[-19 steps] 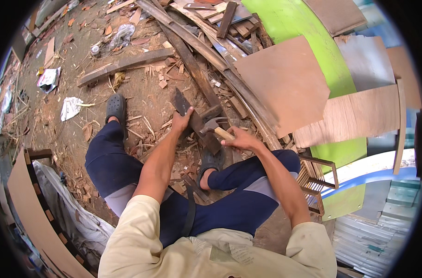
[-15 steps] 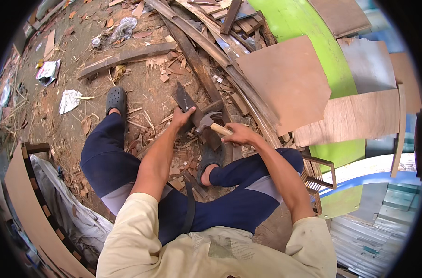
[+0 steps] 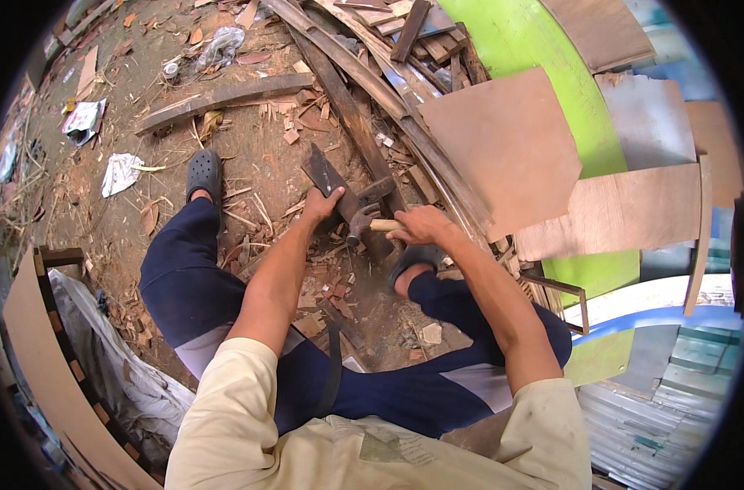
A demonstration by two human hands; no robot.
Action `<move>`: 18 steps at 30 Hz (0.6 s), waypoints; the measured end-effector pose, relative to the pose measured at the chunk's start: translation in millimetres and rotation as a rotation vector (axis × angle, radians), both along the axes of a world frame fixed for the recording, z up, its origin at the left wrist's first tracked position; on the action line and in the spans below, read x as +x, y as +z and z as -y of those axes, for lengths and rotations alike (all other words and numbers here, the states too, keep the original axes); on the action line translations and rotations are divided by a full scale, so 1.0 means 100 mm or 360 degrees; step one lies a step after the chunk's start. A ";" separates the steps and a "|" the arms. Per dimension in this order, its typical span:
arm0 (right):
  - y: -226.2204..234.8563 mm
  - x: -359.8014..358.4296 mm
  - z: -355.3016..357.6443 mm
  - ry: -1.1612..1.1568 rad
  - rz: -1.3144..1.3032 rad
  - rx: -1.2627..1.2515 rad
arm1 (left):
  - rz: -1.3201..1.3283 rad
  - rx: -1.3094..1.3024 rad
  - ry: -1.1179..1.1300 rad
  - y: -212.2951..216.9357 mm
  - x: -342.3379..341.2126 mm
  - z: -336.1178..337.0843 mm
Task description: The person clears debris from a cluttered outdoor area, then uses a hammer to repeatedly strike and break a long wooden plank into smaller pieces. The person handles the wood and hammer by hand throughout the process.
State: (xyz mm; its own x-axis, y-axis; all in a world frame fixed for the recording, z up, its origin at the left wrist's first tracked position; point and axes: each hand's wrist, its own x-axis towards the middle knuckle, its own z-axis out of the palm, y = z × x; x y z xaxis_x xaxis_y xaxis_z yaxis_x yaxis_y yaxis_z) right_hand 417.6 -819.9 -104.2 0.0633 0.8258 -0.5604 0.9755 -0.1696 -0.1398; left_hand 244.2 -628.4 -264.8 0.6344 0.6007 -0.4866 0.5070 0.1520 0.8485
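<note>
A dark, worn wooden board (image 3: 326, 171) slants over the wood scraps between my feet, and my left hand (image 3: 321, 204) grips its side with the thumb on top. In my right hand (image 3: 422, 224) is a claw hammer (image 3: 383, 225), its pale wooden handle held with fingers wrapped round. The metal hammer head lies over the lower part of the board; whether it touches the wood I cannot tell. Beside the head, a short dark wood block (image 3: 378, 189) sits against the board's right side.
Long timber beams (image 3: 364, 77) run along the right of the work spot. Beyond them lie brown plywood sheets (image 3: 503, 151) and a lime-green panel (image 3: 543, 49). A loose beam (image 3: 225, 100) lies ahead. My feet in dark clogs (image 3: 204, 175) flank the scraps; a whitish tarp (image 3: 119, 351) is at left.
My right foot and knee have swung outward to the right, uncovering ground littered with chips. The hammer has shifted slightly, its head turning lower over the board. My left hand keeps its place.
</note>
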 end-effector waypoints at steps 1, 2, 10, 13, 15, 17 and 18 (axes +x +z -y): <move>-0.04 0.05 0.02 -0.0026 -0.0036 -0.0010 | -0.0079 -0.0024 -0.0021 0.05 0.02 0.01; -0.02 0.06 -0.09 -0.0012 -0.0078 0.0008 | -0.0024 0.0035 0.0048 -0.05 -0.04 -0.06; -0.33 0.51 -0.44 0.0039 -0.0370 0.0068 | -0.0057 -0.0081 0.0063 -0.20 -0.03 -0.16; -0.45 0.67 -0.50 0.0094 -0.0487 0.0067 | -0.0069 -0.0167 0.0120 -0.27 -0.03 -0.11; -0.43 0.73 -0.57 0.0063 -0.0540 0.0058 | -0.0034 -0.0159 0.0187 -0.35 -0.02 -0.10; -0.41 0.78 -0.64 0.0040 -0.0566 -0.0005 | 0.0051 -0.0081 0.0216 -0.47 -0.03 -0.09; -0.39 0.80 -0.70 0.0036 -0.0566 -0.0063 | 0.0064 -0.0075 0.0231 -0.52 -0.04 -0.10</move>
State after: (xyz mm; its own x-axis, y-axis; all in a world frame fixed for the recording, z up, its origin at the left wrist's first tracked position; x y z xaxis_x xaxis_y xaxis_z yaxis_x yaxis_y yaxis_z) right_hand 497.6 -750.3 -143.7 -0.1595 0.8021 -0.5754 0.8705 -0.1607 -0.4652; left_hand 239.8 -618.4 -316.8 0.5619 0.6646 -0.4925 0.4426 0.2614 0.8578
